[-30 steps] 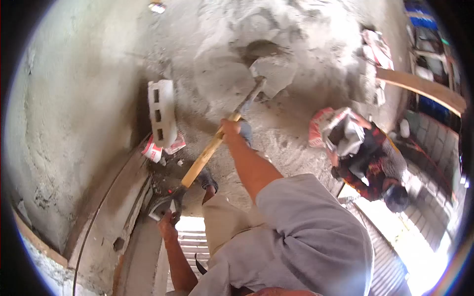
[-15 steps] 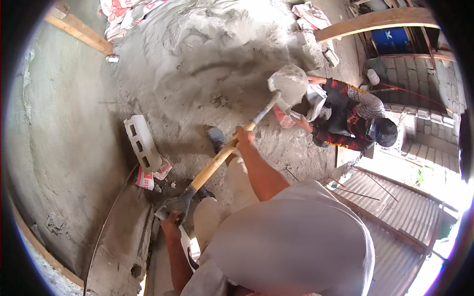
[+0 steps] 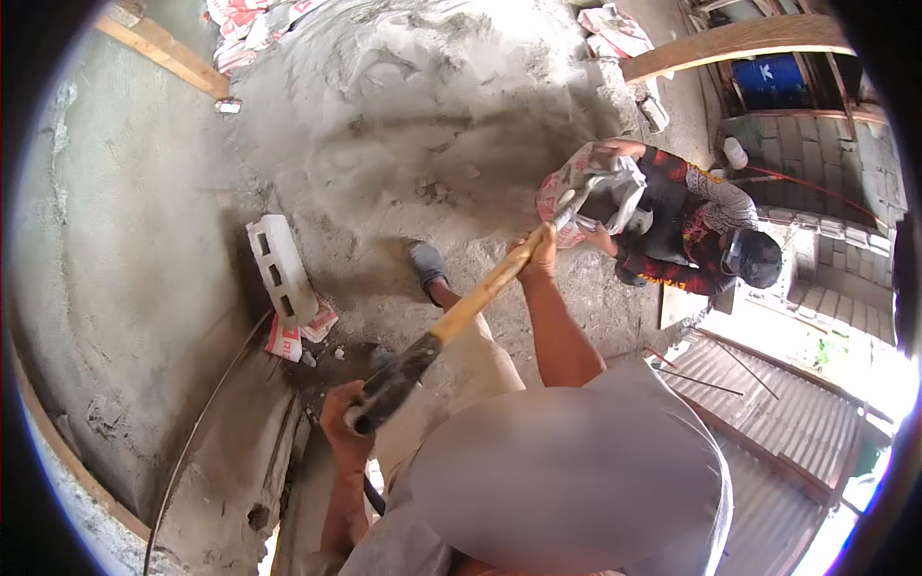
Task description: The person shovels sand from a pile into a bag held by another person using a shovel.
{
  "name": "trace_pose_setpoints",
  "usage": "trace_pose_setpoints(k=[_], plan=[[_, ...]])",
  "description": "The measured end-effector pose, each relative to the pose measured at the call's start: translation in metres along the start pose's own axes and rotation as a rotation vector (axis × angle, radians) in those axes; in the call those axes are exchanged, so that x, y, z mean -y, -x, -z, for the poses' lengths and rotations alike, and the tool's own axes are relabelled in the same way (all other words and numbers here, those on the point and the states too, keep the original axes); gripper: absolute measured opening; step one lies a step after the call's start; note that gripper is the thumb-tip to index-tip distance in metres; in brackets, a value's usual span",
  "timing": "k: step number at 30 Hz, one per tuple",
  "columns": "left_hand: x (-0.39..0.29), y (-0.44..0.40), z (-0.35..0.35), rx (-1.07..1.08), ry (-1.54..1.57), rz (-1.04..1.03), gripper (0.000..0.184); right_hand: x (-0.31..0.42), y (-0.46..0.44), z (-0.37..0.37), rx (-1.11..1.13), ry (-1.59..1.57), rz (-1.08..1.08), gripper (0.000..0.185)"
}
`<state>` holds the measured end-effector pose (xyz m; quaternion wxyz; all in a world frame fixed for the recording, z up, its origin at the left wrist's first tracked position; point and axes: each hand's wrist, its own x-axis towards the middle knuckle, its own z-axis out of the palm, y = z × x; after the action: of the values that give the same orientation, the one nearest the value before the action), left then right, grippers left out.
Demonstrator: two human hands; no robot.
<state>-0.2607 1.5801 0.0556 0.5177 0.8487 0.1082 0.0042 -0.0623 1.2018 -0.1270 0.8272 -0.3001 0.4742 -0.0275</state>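
A shovel (image 3: 477, 299) with a wooden shaft and a black handle end slants across the middle of the view. My left hand (image 3: 346, 419) is closed on its black handle at the lower left. Further up, my right hand (image 3: 539, 253) wraps round the wooden shaft near the metal neck. The shovel's blade is inside the mouth of a white and red sack (image 3: 629, 182) and is mostly hidden. A co-worker (image 3: 706, 221) in a dark patterned top and black cap holds the sack open with both hands.
A grey sand-like heap (image 3: 413, 125) spreads across the top. On the left stands a hollow concrete block (image 3: 281, 270) beside torn sack pieces (image 3: 283, 341). A wooden beam (image 3: 740, 46) crosses the upper right. Corrugated metal sheets (image 3: 783, 413) lie lower right, and a blue drum (image 3: 769, 81) is behind.
The loaded shovel blade has swung from the heap to the right and gone into the sack. Both my hands moved with the shaft, and its handle end has turned. The co-worker's sack mouth has opened wider.
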Motion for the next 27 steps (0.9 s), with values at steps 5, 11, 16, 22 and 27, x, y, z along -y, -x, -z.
trace_pose_setpoints(k=[5, 11, 16, 22, 27], plan=[[0.008, 0.031, 0.045, -0.297, 0.030, 0.482, 0.030, -0.106, 0.009, -0.022, -0.059, 0.109, -0.052, 0.022], [0.047, 0.077, 0.104, -0.709, 0.026, 0.835, 0.021, -0.283, 0.028, -0.022, -0.119, 0.657, -0.555, 0.013], [0.087, 0.151, 0.156, -0.916, -0.184, 1.197, 0.025, -0.425, 0.099, 0.013, 0.029, 0.643, -0.763, 0.007], [0.191, 0.161, 0.141, -0.628, -0.294, 1.467, 0.028, -0.490, 0.009, 0.073, 0.450, 0.849, -0.343, 0.010], [0.240, -0.003, -0.035, -0.364, -0.180, 1.075, 0.029, -0.329, -0.238, -0.037, -0.224, 0.689, -0.582, 0.014]])
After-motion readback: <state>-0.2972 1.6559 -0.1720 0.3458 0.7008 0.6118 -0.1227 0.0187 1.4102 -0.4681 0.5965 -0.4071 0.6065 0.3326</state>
